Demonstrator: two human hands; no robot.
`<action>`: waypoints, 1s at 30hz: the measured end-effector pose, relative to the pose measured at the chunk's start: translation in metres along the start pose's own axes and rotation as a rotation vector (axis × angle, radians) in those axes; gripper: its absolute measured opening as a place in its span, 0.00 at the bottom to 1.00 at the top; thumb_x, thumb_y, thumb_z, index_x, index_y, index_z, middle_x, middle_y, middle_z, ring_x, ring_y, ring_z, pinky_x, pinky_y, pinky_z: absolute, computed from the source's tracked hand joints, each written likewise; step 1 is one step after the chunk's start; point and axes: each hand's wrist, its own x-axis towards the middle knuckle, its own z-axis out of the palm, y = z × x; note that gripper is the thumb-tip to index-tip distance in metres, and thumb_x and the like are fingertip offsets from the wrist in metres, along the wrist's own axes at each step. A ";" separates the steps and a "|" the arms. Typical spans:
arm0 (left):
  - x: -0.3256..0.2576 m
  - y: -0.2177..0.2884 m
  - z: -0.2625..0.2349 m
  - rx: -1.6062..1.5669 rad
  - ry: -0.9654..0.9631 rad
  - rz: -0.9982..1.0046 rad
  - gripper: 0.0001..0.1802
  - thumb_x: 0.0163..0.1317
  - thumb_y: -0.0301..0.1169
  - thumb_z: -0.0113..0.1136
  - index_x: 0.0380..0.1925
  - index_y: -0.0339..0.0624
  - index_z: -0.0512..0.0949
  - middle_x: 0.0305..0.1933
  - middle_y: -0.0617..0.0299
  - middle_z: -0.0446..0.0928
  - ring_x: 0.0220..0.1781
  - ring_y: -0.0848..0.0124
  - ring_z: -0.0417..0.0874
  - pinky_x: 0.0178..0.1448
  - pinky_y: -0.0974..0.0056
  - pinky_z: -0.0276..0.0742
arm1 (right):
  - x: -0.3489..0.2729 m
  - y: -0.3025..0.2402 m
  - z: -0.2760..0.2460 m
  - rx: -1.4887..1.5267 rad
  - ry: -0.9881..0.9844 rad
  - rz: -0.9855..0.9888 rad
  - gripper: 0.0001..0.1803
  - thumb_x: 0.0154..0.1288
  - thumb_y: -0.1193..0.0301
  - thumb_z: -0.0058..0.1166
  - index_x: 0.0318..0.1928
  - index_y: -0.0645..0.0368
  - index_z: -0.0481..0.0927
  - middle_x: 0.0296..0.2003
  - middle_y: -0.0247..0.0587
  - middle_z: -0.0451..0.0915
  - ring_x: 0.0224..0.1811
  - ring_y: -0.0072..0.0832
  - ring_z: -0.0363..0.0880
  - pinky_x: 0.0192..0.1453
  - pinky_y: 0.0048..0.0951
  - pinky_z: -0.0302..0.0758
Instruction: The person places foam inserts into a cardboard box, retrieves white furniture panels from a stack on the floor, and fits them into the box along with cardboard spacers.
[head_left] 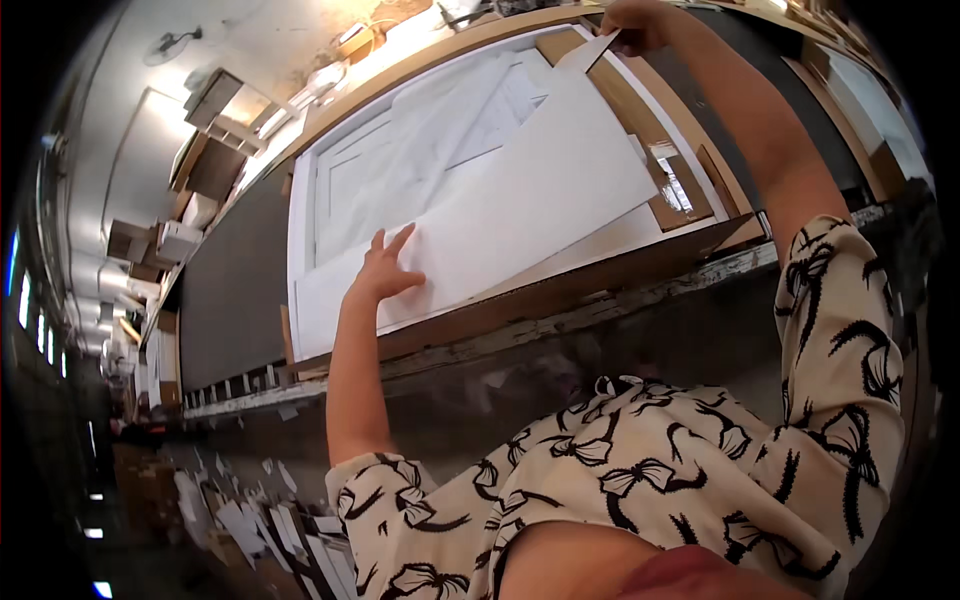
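A large white sheet (520, 190) slants across an open cardboard box (560, 265). My left hand (385, 270) rests on the sheet's near left part, fingers spread. At the far right, my right hand (637, 25) has closed on the sheet's far corner, which lifts and bends upward. Beneath the sheet lies a white panelled piece (350, 150), partly covered by thin translucent wrapping (425, 125). A brown cardboard strip (675, 190) with shiny tape runs along the box's right end.
The box lies on a line with dark belt surfaces (235, 280) to the left and right. Beyond it stand stacked cartons (150, 245) and a light wooden frame (235, 115). White and brown offcuts (270, 525) stand at lower left, below the line's edge.
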 end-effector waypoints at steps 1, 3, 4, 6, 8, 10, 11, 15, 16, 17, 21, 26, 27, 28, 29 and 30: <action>-0.020 -0.034 0.006 0.062 0.001 -0.115 0.51 0.39 0.36 0.65 0.67 0.75 0.55 0.73 0.43 0.42 0.71 0.47 0.54 0.65 0.50 0.66 | -0.005 -0.015 0.083 0.127 -0.175 -0.159 0.04 0.59 0.77 0.47 0.27 0.59 0.70 0.20 0.43 0.75 0.21 0.30 0.78 0.21 0.30 0.77; -0.018 -0.018 0.019 0.241 0.050 0.014 0.51 0.42 0.21 0.56 0.67 0.78 0.54 0.74 0.47 0.41 0.71 0.45 0.54 0.62 0.52 0.71 | 0.019 -0.017 0.098 0.039 -0.294 -0.110 0.03 0.59 0.78 0.46 0.28 0.60 0.70 0.19 0.44 0.74 0.21 0.32 0.78 0.21 0.31 0.76; -0.017 -0.009 0.026 0.250 0.038 0.010 0.53 0.41 0.16 0.53 0.67 0.80 0.53 0.74 0.48 0.41 0.72 0.46 0.51 0.65 0.53 0.67 | 0.027 -0.015 0.104 0.122 -0.337 -0.090 0.03 0.59 0.78 0.46 0.28 0.61 0.70 0.19 0.44 0.74 0.20 0.32 0.77 0.20 0.31 0.76; -0.016 0.007 0.032 0.263 0.025 -0.001 0.56 0.40 0.11 0.49 0.67 0.81 0.53 0.75 0.48 0.41 0.73 0.46 0.48 0.68 0.54 0.63 | 0.029 -0.013 0.105 0.201 -0.328 -0.196 0.02 0.58 0.79 0.45 0.29 0.62 0.70 0.20 0.45 0.74 0.19 0.34 0.76 0.19 0.34 0.75; -0.015 0.018 0.033 0.372 -0.068 -0.140 0.59 0.41 0.06 0.43 0.67 0.83 0.49 0.75 0.52 0.41 0.75 0.49 0.46 0.68 0.55 0.64 | 0.019 -0.012 0.099 0.179 -0.195 -0.262 0.02 0.59 0.78 0.45 0.30 0.62 0.71 0.19 0.46 0.74 0.18 0.34 0.76 0.18 0.35 0.74; -0.029 0.008 0.035 0.392 -0.077 -0.168 0.57 0.44 0.08 0.43 0.68 0.83 0.47 0.75 0.52 0.40 0.75 0.48 0.46 0.64 0.53 0.68 | -0.024 -0.032 0.104 -0.130 -0.048 -0.285 0.14 0.60 0.72 0.47 0.46 0.65 0.72 0.36 0.57 0.78 0.34 0.40 0.80 0.33 0.44 0.78; -0.030 0.008 0.034 0.415 -0.084 -0.151 0.55 0.47 0.09 0.43 0.68 0.83 0.45 0.75 0.51 0.40 0.75 0.47 0.45 0.61 0.51 0.71 | -0.046 -0.025 0.111 -0.134 -0.053 -0.299 0.14 0.60 0.72 0.47 0.46 0.65 0.72 0.36 0.57 0.78 0.34 0.40 0.80 0.33 0.44 0.78; -0.023 0.017 0.038 0.447 -0.087 -0.182 0.57 0.47 0.08 0.44 0.68 0.83 0.44 0.75 0.51 0.40 0.75 0.47 0.45 0.62 0.51 0.70 | -0.129 0.026 0.151 0.157 -0.089 -0.585 0.17 0.68 0.67 0.45 0.53 0.62 0.72 0.26 0.31 0.73 0.17 0.16 0.67 0.20 0.19 0.68; -0.024 0.016 0.038 0.458 -0.091 -0.177 0.57 0.46 0.09 0.44 0.68 0.83 0.44 0.75 0.52 0.40 0.75 0.47 0.45 0.62 0.52 0.70 | -0.140 0.049 0.168 0.189 -0.125 -0.521 0.20 0.68 0.66 0.46 0.57 0.63 0.69 0.26 0.33 0.73 0.17 0.17 0.67 0.20 0.21 0.68; -0.023 0.016 0.036 0.472 -0.089 -0.166 0.57 0.46 0.09 0.45 0.69 0.83 0.44 0.75 0.52 0.40 0.75 0.47 0.46 0.62 0.52 0.69 | -0.149 0.075 0.187 0.261 -0.166 -0.502 0.16 0.66 0.70 0.44 0.51 0.65 0.71 0.27 0.38 0.72 0.18 0.23 0.69 0.20 0.26 0.70; -0.023 0.003 0.034 0.442 -0.078 -0.129 0.57 0.46 0.10 0.47 0.68 0.83 0.45 0.75 0.52 0.40 0.74 0.47 0.47 0.62 0.51 0.68 | -0.189 0.130 0.236 -0.483 -0.350 -0.219 0.27 0.64 0.66 0.50 0.61 0.64 0.64 0.32 0.50 0.80 0.31 0.35 0.80 0.35 0.39 0.76; -0.013 -0.040 0.049 0.195 0.184 -0.061 0.35 0.57 0.22 0.50 0.65 0.62 0.62 0.70 0.49 0.56 0.71 0.47 0.55 0.65 0.47 0.62 | -0.158 0.129 0.208 -0.805 0.203 -0.881 0.21 0.63 0.58 0.52 0.46 0.63 0.75 0.38 0.57 0.79 0.46 0.46 0.77 0.49 0.46 0.73; -0.007 -0.037 0.052 0.184 0.177 -0.043 0.35 0.57 0.22 0.50 0.65 0.62 0.62 0.70 0.49 0.56 0.71 0.47 0.55 0.65 0.47 0.62 | -0.153 0.119 0.196 -0.975 0.239 -0.599 0.19 0.64 0.59 0.51 0.44 0.64 0.75 0.40 0.58 0.77 0.48 0.46 0.75 0.51 0.46 0.72; -0.004 -0.025 0.053 0.214 0.331 0.029 0.29 0.59 0.28 0.51 0.63 0.57 0.64 0.69 0.50 0.59 0.70 0.48 0.56 0.65 0.46 0.61 | -0.138 0.129 0.183 -0.999 0.343 -0.598 0.18 0.64 0.61 0.50 0.44 0.65 0.75 0.40 0.58 0.77 0.47 0.48 0.75 0.51 0.46 0.71; -0.001 -0.015 0.054 0.241 0.490 0.093 0.25 0.62 0.33 0.51 0.61 0.53 0.67 0.67 0.50 0.61 0.70 0.49 0.58 0.65 0.44 0.59 | -0.122 0.144 0.175 -1.022 0.442 -0.605 0.16 0.65 0.63 0.49 0.43 0.65 0.75 0.41 0.58 0.77 0.47 0.50 0.75 0.52 0.46 0.71; 0.007 -0.008 0.054 0.146 0.472 0.144 0.28 0.66 0.45 0.47 0.65 0.53 0.61 0.71 0.51 0.55 0.73 0.50 0.52 0.69 0.41 0.49 | -0.112 0.152 0.173 -0.986 0.272 -0.623 0.15 0.64 0.66 0.48 0.43 0.66 0.75 0.41 0.59 0.76 0.47 0.51 0.74 0.52 0.46 0.70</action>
